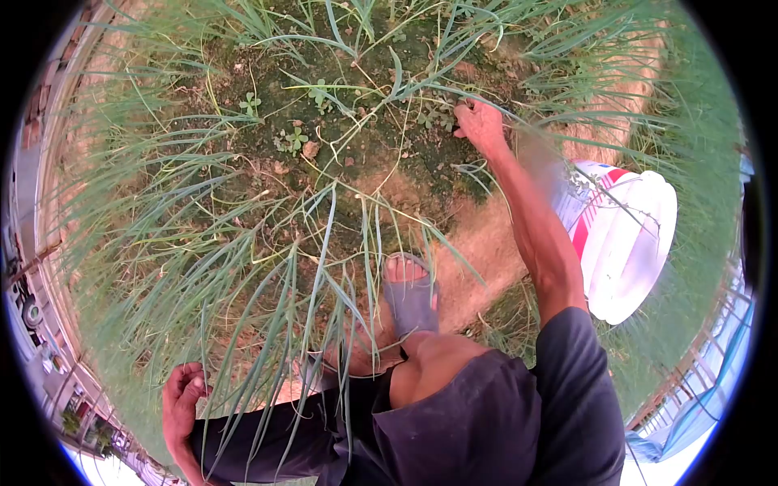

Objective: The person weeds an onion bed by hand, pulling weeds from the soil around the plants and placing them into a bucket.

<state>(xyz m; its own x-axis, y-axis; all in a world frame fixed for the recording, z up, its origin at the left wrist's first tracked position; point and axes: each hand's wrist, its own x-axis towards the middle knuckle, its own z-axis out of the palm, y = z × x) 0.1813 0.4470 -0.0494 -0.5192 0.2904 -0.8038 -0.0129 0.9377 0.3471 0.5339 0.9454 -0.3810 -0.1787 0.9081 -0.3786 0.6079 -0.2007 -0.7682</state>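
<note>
My right hand (480,128) reaches down to the soil among the green onion plants (397,89). Its fingers are pinched together at the ground beside a small broad-leaved weed (438,112); what lies between the fingertips is hidden. On the left, my left hand (185,398) hovers by my knee near long onion leaves (267,324). Its fingers are curled in toward the thumb, and I cannot make out anything in them. Small clover-like weeds (290,142) grow from the dark, mossy soil (365,154) ahead of me.
A white bucket (640,243) with red markings stands to the right of my right forearm. My sandalled foot (409,292) rests on bare soil between the plants. Dense onion leaves spread on both sides. A blue sheet (689,421) hangs along a fence at the far right.
</note>
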